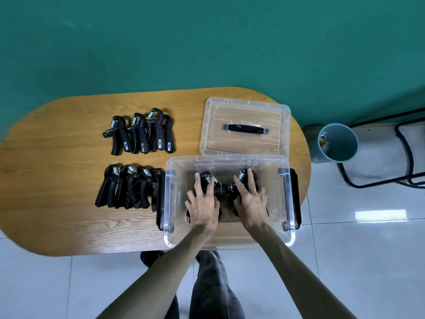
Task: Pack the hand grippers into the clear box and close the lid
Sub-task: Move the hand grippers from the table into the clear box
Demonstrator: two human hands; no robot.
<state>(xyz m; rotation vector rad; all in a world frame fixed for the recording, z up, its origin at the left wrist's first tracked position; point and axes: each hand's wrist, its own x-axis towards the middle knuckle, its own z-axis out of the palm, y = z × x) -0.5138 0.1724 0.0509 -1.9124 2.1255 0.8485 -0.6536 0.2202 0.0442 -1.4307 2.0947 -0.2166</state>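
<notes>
The clear box point(170, 236) stands open at the table's near right edge, with black latches on both short sides. Both my hands are inside it. My left hand point(203, 200) lies flat, fingers spread, on a black hand gripper point(205, 177) on the box floor. My right hand point(250, 196) presses flat on another black hand gripper point(247, 174) beside it. The clear lid point(207, 125), with a black handle, lies flat on the table behind the box. Two groups of black hand grippers lie to the left: a far group point(140, 132) and a near group point(127, 187).
The wooden oval table point(57, 169) stands against a green wall. A teal cylinder bin point(337, 143) and a black metal frame point(377, 176) stand on the tiled floor to the right. My legs and a shoe show under the table's near edge.
</notes>
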